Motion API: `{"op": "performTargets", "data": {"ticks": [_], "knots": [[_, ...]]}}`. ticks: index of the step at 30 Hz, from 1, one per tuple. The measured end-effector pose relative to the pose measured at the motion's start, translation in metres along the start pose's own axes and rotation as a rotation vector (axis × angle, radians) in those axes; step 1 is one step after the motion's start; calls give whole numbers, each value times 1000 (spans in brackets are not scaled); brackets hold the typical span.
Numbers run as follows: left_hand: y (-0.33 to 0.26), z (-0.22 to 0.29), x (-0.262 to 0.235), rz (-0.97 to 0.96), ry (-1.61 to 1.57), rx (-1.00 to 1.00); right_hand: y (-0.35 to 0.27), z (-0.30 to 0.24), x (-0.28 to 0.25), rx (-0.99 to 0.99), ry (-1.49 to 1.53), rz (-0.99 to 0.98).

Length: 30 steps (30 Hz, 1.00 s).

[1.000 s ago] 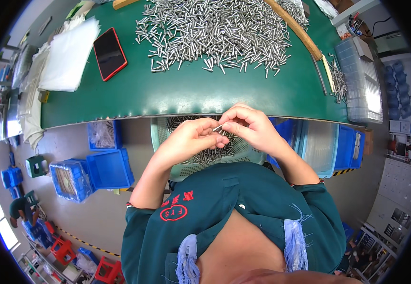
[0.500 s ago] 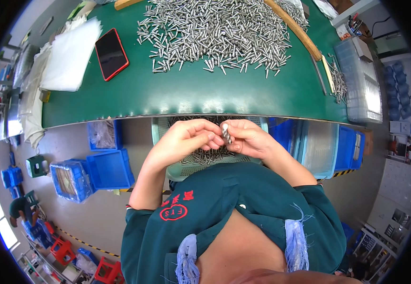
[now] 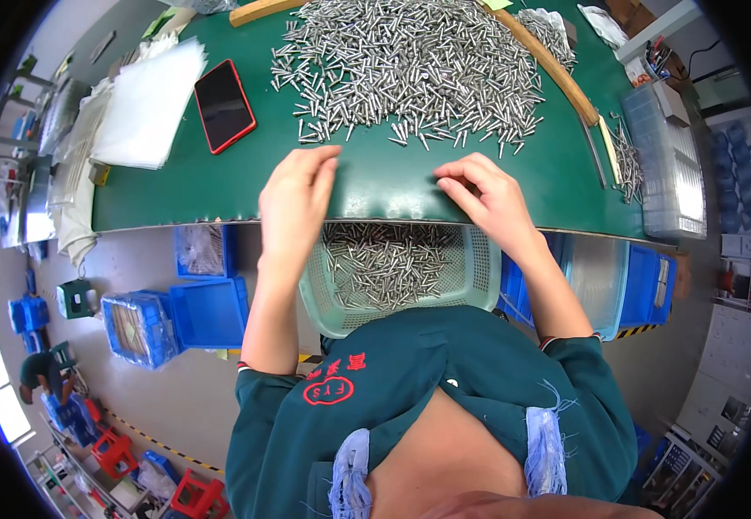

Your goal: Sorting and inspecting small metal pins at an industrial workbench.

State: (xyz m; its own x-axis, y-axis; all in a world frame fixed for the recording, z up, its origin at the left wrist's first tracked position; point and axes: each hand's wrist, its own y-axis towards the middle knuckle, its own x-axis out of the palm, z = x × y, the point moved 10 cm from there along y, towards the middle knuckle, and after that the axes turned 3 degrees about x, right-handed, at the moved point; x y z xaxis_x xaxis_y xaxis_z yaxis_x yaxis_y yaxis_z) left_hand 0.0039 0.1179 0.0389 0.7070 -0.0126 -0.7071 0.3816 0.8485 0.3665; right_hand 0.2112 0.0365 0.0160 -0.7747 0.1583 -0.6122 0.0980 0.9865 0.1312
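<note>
My left hand (image 3: 298,197) is over the front edge of the green table (image 3: 375,186), its fingers stretched forward and apart from the thumb, with nothing visible in it. Across from it, my right hand (image 3: 490,201) hovers with fingers loosely bent and thumb apart, and I see nothing held there. A wide heap of small silver metal pins (image 3: 410,73) lies on the table beyond both hands. Below the edge, between my forearms, a light green plastic basket (image 3: 328,322) holds more metal pins (image 3: 388,281); the table edge hides its far part.
A wooden strip (image 3: 553,65) borders the heap on the right. Left of the heap lies a red-edged phone (image 3: 225,105), beside white sheets (image 3: 150,108). Clear plastic boxes (image 3: 665,164) stand at the right end. Blue crates (image 3: 211,311) are on the floor; a person (image 3: 40,374) sits far left.
My hands were together above the basket, holding several metal pins. Now they are apart and further forward over the table edge, with no pins visible in them. The basket's contents show more.
</note>
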Motion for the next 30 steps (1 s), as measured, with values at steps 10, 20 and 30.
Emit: {"op": "performTargets", "data": {"ticks": [10, 20, 30], "knots": [[14, 17, 44, -18, 387, 216, 3, -2, 4, -7, -107, 76], [-40, -34, -86, 90, 395, -107, 1, -2, 0, -9, -82, 92], [-70, -56, -116, -59, 586, -364, 30, -26, 20, -177, -372, 89]]}}
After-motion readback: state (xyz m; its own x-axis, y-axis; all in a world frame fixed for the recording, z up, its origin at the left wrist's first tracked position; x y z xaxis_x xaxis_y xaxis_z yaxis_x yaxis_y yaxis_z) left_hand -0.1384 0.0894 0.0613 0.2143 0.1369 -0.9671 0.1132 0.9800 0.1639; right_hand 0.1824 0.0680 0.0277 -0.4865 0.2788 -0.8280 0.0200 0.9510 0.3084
